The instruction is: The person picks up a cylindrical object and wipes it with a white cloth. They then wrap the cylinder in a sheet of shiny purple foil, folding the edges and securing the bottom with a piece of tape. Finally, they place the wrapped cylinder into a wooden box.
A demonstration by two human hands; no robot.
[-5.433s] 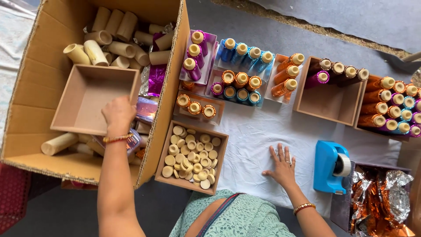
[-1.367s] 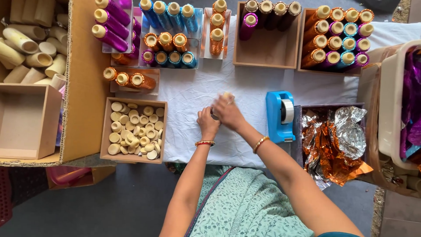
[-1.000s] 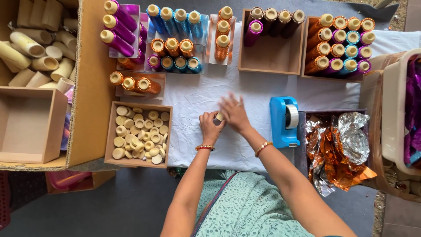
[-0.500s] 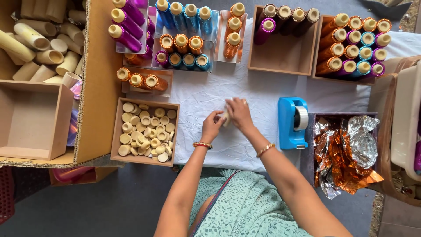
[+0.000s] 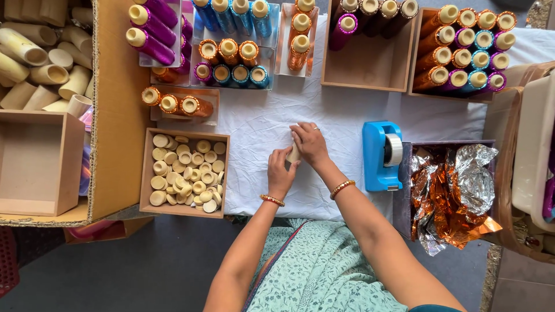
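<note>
Both hands, left (image 5: 281,173) and right (image 5: 310,144), hold a small cream tube (image 5: 294,153) over the white cloth (image 5: 260,124); next comes careful wrapping.

Head camera looks straight down, fairly near.

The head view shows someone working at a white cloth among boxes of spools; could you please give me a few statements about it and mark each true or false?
1. Both hands, left hand and right hand, meet on a small cream tube. True.
2. The blue tape dispenser lies left of the hands. False: it lies to their right.
3. The wooden box of cream caps is empty. False: it is filled with caps.
4. The crumpled foil sits in a box at the right. True.
5. The right wrist wears a bangle. True.
</note>
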